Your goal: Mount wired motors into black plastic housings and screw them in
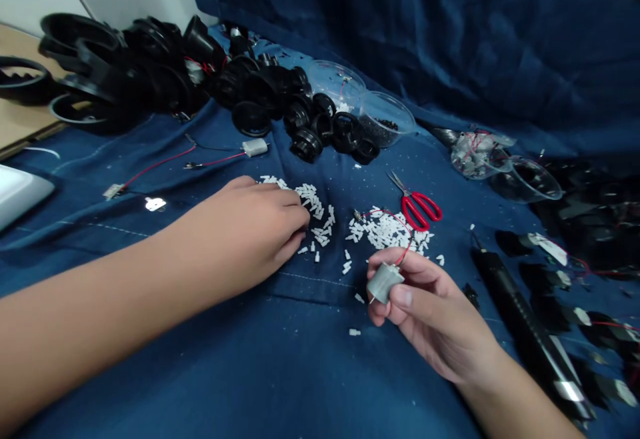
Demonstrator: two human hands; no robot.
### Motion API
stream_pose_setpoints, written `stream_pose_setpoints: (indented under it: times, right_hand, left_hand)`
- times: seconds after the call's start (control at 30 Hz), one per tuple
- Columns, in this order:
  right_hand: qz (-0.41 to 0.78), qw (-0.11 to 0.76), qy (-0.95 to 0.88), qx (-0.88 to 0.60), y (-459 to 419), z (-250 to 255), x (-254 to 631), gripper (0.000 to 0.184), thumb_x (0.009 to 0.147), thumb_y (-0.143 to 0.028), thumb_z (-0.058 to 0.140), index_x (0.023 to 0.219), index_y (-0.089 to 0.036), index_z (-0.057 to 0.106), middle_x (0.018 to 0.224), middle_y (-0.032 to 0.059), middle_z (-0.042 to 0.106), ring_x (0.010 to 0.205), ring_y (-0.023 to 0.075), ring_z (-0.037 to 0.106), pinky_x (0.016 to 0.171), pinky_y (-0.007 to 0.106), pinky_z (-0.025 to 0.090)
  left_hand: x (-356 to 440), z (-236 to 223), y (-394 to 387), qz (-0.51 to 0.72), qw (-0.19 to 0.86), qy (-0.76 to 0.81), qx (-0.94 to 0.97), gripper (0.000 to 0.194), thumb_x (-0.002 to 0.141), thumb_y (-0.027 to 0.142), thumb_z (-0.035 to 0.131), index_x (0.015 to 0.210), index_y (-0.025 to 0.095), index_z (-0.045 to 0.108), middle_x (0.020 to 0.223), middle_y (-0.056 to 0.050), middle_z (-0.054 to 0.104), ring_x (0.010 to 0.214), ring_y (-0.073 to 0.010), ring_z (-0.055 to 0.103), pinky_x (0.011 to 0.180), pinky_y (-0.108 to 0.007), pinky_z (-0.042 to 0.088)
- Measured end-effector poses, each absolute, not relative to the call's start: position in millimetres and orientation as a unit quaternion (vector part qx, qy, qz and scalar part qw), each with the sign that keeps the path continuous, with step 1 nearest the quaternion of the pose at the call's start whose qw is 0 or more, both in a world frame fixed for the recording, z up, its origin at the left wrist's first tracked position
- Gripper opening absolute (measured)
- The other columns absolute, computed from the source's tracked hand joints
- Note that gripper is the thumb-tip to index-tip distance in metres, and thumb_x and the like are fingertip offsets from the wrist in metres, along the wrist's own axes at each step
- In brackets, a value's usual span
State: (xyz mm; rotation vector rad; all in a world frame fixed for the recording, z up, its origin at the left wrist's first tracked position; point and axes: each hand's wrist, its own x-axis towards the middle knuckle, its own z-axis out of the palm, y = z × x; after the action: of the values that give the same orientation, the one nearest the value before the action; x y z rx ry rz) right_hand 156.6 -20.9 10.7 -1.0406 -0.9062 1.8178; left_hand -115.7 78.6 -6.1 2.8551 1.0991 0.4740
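My right hand [425,306] holds a small silver electric motor [385,283] between thumb and fingers, its thin shaft pointing down. A red wire [406,252] runs up from the motor and curves left over a pile of small white plastic pieces [387,229]. My left hand [265,226] is closed, knuckles up, at a second group of white pieces [311,199]; its fingertips are hidden, so what they hold cannot be seen. Red-handled scissors [420,209] lie beyond my right hand. Another motor [255,147] with wires lies beyond my left hand.
Black plastic housings [150,66] and black rings [306,142] are heaped at the back left. Clear plastic tubs [385,119] stand behind. On the right lie a black cylindrical electric screwdriver [525,326] and several wired black parts [550,292]. Blue cloth [300,372] covers the table.
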Motion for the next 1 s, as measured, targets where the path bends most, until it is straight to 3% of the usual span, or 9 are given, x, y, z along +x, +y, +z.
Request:
stream_pose_setpoints:
  times: [0.23,0.43,0.57,0.73,0.9,1.0]
  right_hand:
    - [0.698,0.398,-0.401,-0.441,-20.3,6.2,155.2,0.030,0.090,-0.030,0.086,0.118,-0.026,0.077,0.094,0.0014,0.072,0.077,0.0102,0.071,0.074,0.019,0.060]
    - [0.655,0.408,-0.423,-0.475,-21.1,-0.6,152.3,0.031,0.087,-0.033,0.088,0.114,-0.025,0.074,0.092,0.0007,0.070,0.077,0.0114,0.067,0.073,0.023,0.059]
    - [0.618,0.402,-0.438,-0.514,-19.9,0.7,147.2,0.038,0.083,-0.039,0.091,0.109,-0.022,0.071,0.084,-0.0011,0.066,0.069,0.0114,0.065,0.065,0.024,0.055]
    - [0.596,0.382,-0.457,-0.539,-19.6,4.2,143.8,0.040,0.082,-0.043,0.090,0.107,-0.021,0.069,0.081,-0.0022,0.061,0.066,0.0121,0.066,0.062,0.025,0.053]
    - [0.574,0.381,-0.462,-0.558,-21.6,3.7,144.0,0.042,0.078,-0.041,0.092,0.107,-0.022,0.067,0.083,-0.0009,0.063,0.072,0.0152,0.067,0.064,0.027,0.056]
    - [0.578,0.382,-0.468,-0.548,-22.8,4.3,143.5,0.037,0.081,-0.037,0.090,0.107,-0.021,0.069,0.086,0.0001,0.066,0.072,0.0148,0.069,0.066,0.027,0.059]
  left_hand:
    - [-112.1,2.4,78.3,0.172,-0.002,0.341,0.924,0.018,0.092,0.037,0.059,0.081,0.024,0.064,0.079,-0.003,0.070,0.073,-0.0249,0.064,0.069,-0.041,0.040]
    - [-104.0,13.4,64.3,0.198,0.032,0.277,0.940,0.014,0.099,0.029,0.053,0.089,0.024,0.061,0.079,-0.003,0.065,0.072,-0.0229,0.059,0.070,-0.041,0.044]
    - [-96.5,8.1,51.2,0.167,0.081,0.185,0.965,0.008,0.095,0.024,0.063,0.089,0.025,0.059,0.082,-0.002,0.064,0.075,-0.0229,0.059,0.067,-0.039,0.043]
    - [-93.1,0.4,45.1,0.141,0.144,0.177,0.963,0.006,0.095,0.020,0.068,0.092,0.024,0.065,0.084,-0.001,0.066,0.076,-0.0217,0.061,0.068,-0.038,0.046]
    - [-94.2,0.4,48.3,0.136,0.172,0.152,0.964,0.018,0.107,0.025,0.055,0.097,0.026,0.070,0.093,-0.003,0.071,0.079,-0.0205,0.062,0.069,-0.037,0.046]
    - [-93.2,-1.5,47.9,0.153,0.182,0.151,0.959,0.019,0.108,0.026,0.055,0.101,0.027,0.073,0.102,-0.002,0.073,0.083,-0.0196,0.063,0.072,-0.036,0.047]
